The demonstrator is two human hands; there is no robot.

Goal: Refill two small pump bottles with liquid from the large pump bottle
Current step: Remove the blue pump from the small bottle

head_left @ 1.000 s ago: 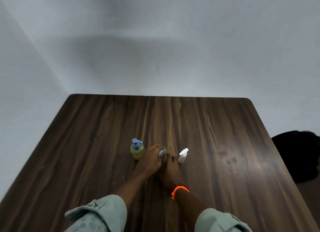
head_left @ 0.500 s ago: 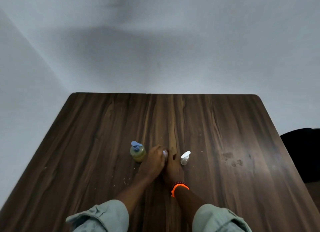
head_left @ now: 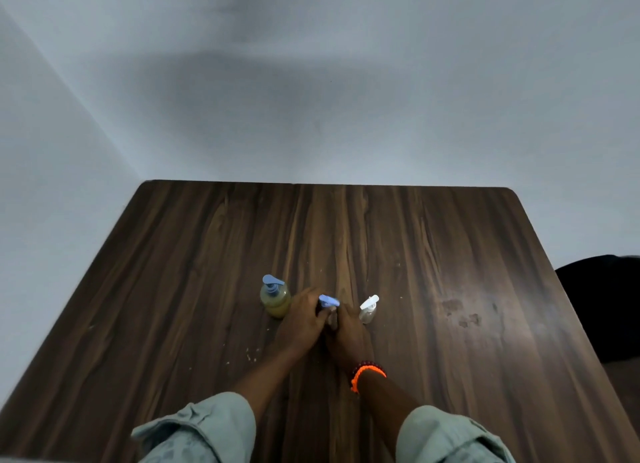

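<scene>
1. I see the small bottle with a blue pump head at the middle of the table, nearer the near edge than the far one; only its pump head and a sliver of its body show between my two hands.
2. My left hand curls around that bottle's left side, fingers wrapped just below the blue pump head.
3. My right hand closes on the same bottle from the right, its fingers bent against the body; both hands touch each other around it.
4. The big bottle, holding yellowish liquid and topped with a blue pump, stands upright just beside my left hand, on its left.
5. The second small bottle, clear with a white pump head, stands upright just beside my right hand, on its right.
6. An orange band sits on my right wrist, with a dark beaded one touching it on the hand side.
7. Pale green sleeves are rolled up on both forearms at the near edge.
8. A few pale crumbs lie on the table near my left forearm, and dull smudges mark the wood towards the right edge.
9. A dark shape sits beyond the right edge; I cannot tell what it is.
</scene>
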